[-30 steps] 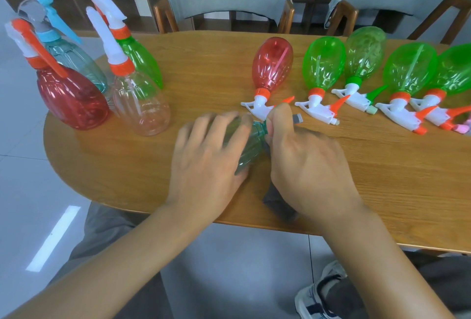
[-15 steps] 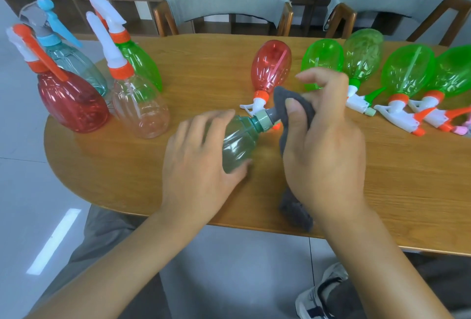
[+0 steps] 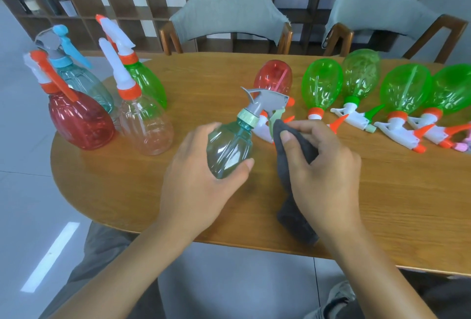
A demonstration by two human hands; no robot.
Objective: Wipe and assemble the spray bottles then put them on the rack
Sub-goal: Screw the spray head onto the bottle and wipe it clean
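The left hand [image 3: 201, 186] grasps a pale teal spray bottle [image 3: 229, 150] by its rounded body, thumb curled along the near side and the fingers [image 3: 204, 129] wrapped round the far side. The bottle leans with its neck up and away from the palm, lifted just above the wooden counter [image 3: 397, 199]. A light green collar and a grey trigger head [image 3: 267, 100] sit on its neck, above and beyond the left fingertips.

The right hand [image 3: 323, 178] pinches a dark grey cloth [image 3: 293, 160] between thumb and forefinger, the other fingers curled over it. The cloth's upper end touches the pale green trigger just beside the bottle's neck, and its lower end hangs past the heel of the hand toward the counter's near edge.

Beyond the right fingers a red bottle [image 3: 274, 76] and four green bottles [image 3: 322, 84] lie on their sides in a row, white and orange spray heads pointing toward the person. Left of the left hand, four capped bottles stand together: a dark red one [image 3: 79, 120], a clear one [image 3: 146, 127], a teal one [image 3: 81, 84] and a green one [image 3: 147, 81].

No brand, label or writing can be read on any bottle.
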